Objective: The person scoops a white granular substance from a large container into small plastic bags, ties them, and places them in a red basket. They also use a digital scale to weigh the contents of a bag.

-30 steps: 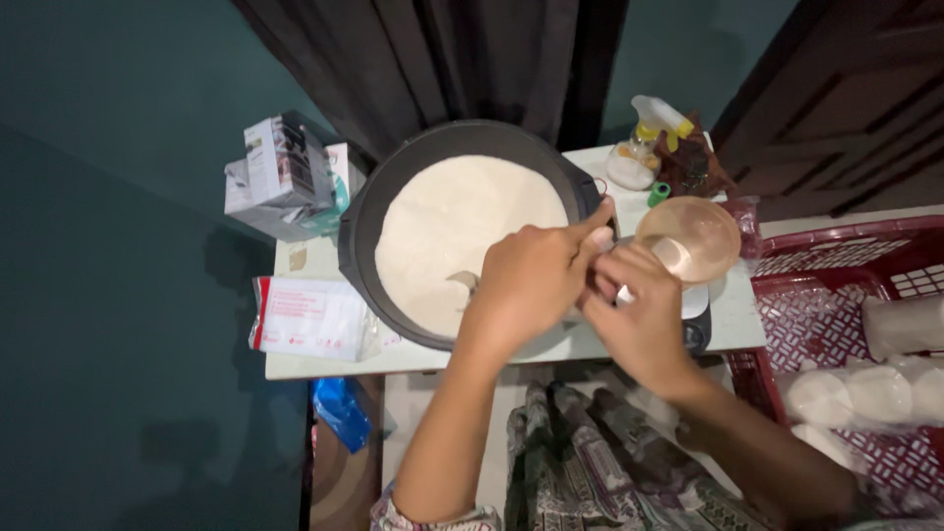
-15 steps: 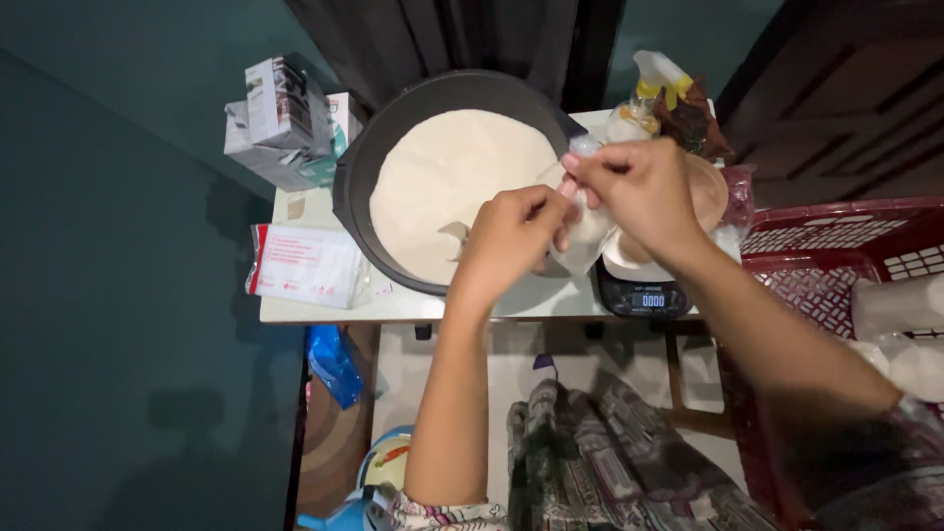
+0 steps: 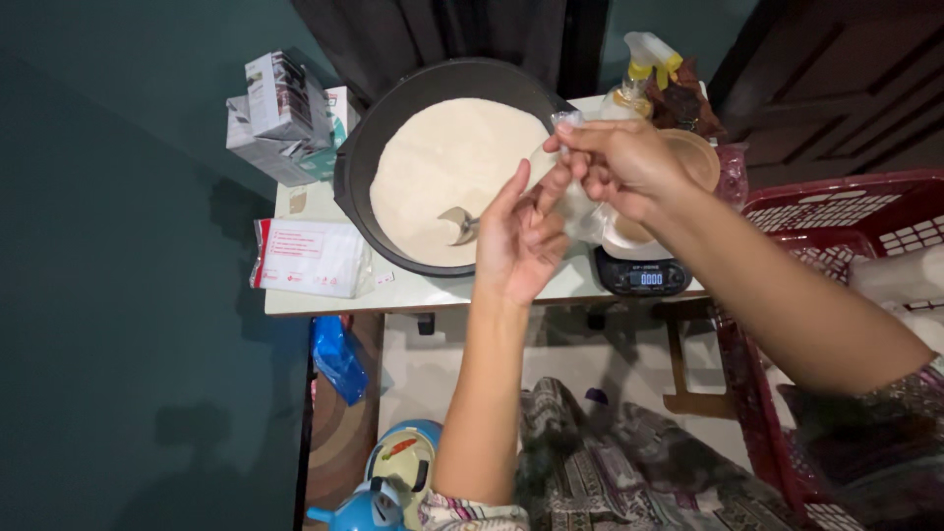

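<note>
A big black basin (image 3: 356,187) of white powder takes up most of the far half of the small table (image 3: 433,293), its rim hanging past the back edge; a scoop (image 3: 458,224) lies in the powder near the front rim. Right of it, at the front edge, a scale (image 3: 644,276) carries a bowl (image 3: 700,157), and a red crate (image 3: 865,211) crowds the table's right side, so free room is only along the front-left, beside a flat packet (image 3: 307,258). The left hand (image 3: 521,236) is open, fingers spread, palm against a small clear bag (image 3: 575,206). The right hand (image 3: 615,162) pinches the bag's top, raised over the basin's right rim. Half a second ago the left hand was curled shut on the bag; it has since opened.
</note>
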